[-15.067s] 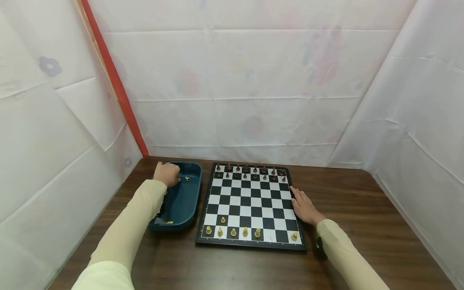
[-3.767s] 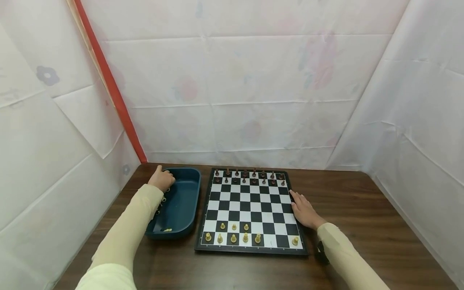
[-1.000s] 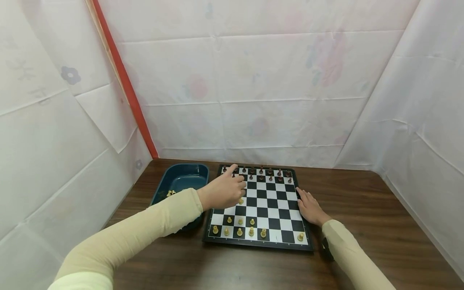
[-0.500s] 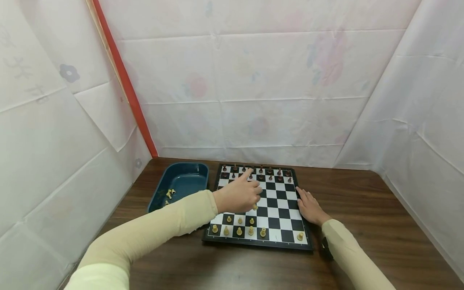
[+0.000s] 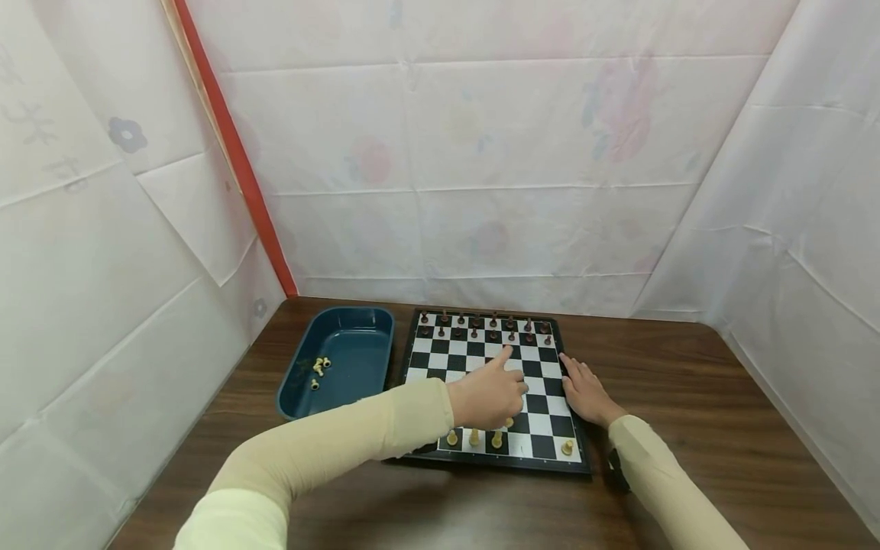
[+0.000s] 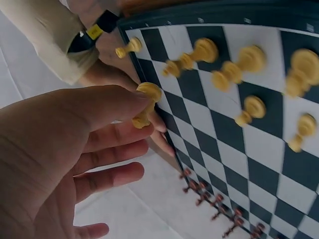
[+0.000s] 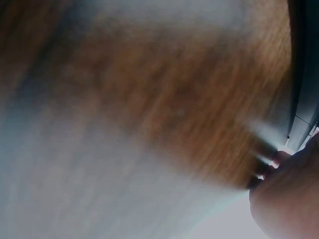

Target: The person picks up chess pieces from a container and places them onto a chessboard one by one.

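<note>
My left hand (image 5: 488, 393) is over the nearer half of the chessboard (image 5: 550, 405). Its thumb and index finger pinch a pale yellow pawn (image 6: 148, 102), base towards the thumb in the left wrist view; the other fingers are spread. In the head view the pawn (image 5: 509, 422) shows just below the hand. Behind the front-row pieces (image 6: 241, 67), two pale pawns (image 6: 250, 109) show in the left wrist view; the left forearm hides part of the board in the head view. My right hand (image 5: 587, 396) rests along the board's right edge, fingers extended.
Dark red pieces (image 5: 493, 321) fill two rows at the far side. A lone pale piece (image 5: 567, 447) stands in the near right corner. Left of the board, a blue tray (image 5: 364, 363) holds several loose pale pieces (image 5: 318, 368). White sheeting (image 5: 440, 229) encloses the wooden table (image 5: 653, 374).
Two pale pawns joined the second row between the two oldest frames. Since then my left hand has left the tray and carried a pawn rightward across the board. My right hand stays put.
</note>
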A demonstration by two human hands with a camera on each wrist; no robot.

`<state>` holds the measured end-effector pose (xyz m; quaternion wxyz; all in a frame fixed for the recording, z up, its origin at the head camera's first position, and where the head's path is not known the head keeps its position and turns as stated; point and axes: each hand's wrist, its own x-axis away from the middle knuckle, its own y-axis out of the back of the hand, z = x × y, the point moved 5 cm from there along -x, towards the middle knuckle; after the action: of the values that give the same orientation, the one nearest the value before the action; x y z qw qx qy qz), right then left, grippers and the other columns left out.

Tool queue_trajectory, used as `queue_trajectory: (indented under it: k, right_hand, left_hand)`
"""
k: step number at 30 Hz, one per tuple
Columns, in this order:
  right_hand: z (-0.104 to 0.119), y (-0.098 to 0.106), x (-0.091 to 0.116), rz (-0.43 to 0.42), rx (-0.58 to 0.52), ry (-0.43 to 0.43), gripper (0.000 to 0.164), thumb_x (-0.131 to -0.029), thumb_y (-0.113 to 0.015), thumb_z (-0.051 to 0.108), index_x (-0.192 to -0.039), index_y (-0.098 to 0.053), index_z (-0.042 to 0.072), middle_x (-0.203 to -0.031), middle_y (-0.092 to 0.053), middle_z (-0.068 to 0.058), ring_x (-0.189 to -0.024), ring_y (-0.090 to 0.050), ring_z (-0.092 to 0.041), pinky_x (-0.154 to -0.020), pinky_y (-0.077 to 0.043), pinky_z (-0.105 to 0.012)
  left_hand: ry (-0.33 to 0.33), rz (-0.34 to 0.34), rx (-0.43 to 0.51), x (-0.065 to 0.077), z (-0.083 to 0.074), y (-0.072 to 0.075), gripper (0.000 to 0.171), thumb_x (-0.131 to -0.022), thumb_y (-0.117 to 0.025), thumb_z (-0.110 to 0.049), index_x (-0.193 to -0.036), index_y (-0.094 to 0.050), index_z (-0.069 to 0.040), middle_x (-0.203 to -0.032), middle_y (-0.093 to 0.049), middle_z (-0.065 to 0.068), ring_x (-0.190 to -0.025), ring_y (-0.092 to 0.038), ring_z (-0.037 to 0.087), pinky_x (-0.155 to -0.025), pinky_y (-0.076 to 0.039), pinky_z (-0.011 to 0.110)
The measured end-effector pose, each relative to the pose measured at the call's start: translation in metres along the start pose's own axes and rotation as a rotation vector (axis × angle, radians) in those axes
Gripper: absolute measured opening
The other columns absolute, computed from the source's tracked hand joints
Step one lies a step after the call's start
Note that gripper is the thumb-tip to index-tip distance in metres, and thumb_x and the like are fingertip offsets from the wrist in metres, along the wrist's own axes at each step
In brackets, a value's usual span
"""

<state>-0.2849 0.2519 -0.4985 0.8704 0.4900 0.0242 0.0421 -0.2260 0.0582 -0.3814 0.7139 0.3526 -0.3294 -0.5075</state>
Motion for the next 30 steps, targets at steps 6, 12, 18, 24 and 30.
queue_trajectory:
  k: [6,12,18,24,30]
  right_hand:
    - [-0.001,0.0,0.001,0.006,-0.004,-0.003,0.051,-0.102,-0.026,0.014,-0.148,-0.017,-0.007,-0.147,-0.018,-0.037,-0.137,-0.01,-0.05,-0.107,-0.008,-0.061]
    - [-0.003,0.0,0.001,-0.001,-0.006,-0.005,0.051,-0.102,-0.026,0.014,-0.148,-0.017,-0.006,-0.147,-0.017,-0.037,-0.137,-0.01,-0.051,-0.106,-0.008,-0.062]
    - [0.0,0.0,0.002,0.006,-0.023,-0.007,0.051,-0.102,-0.026,0.014,-0.148,-0.017,-0.006,-0.147,-0.016,-0.037,-0.136,-0.009,-0.052,-0.106,-0.008,-0.063]
    - [0.005,-0.002,0.001,0.015,-0.021,-0.006,0.051,-0.102,-0.027,0.015,-0.148,-0.017,-0.005,-0.148,-0.016,-0.036,-0.137,-0.01,-0.052,-0.107,-0.008,-0.062]
    - [0.007,-0.003,0.002,0.027,-0.03,-0.014,0.052,-0.102,-0.027,0.015,-0.148,-0.017,-0.005,-0.148,-0.016,-0.036,-0.137,-0.01,-0.051,-0.107,-0.008,-0.061]
  left_hand:
    - [-0.028,0.031,0.028,-0.015,-0.011,0.004,0.023,-0.087,-0.063,-0.049,-0.099,-0.073,-0.032,-0.115,-0.063,-0.013,-0.111,-0.053,0.01,-0.106,-0.025,0.051]
    - [-0.045,0.059,0.038,-0.025,-0.015,0.005,0.025,-0.087,-0.063,-0.049,-0.103,-0.071,-0.032,-0.116,-0.063,-0.013,-0.111,-0.054,0.009,-0.106,-0.026,0.049]
    - [-0.054,0.075,0.046,-0.033,-0.02,0.003,0.026,-0.086,-0.064,-0.051,-0.104,-0.071,-0.034,-0.119,-0.062,-0.014,-0.114,-0.052,0.008,-0.105,-0.026,0.047]
    - [-0.053,0.096,0.049,-0.041,-0.029,0.002,0.025,-0.086,-0.063,-0.049,-0.106,-0.07,-0.035,-0.116,-0.063,-0.015,-0.111,-0.054,0.007,-0.105,-0.025,0.048]
    - [-0.054,0.105,0.022,-0.045,-0.037,0.0,0.026,-0.084,-0.066,-0.049,-0.106,-0.07,-0.036,-0.108,-0.065,-0.016,-0.105,-0.055,0.006,-0.104,-0.026,0.047]
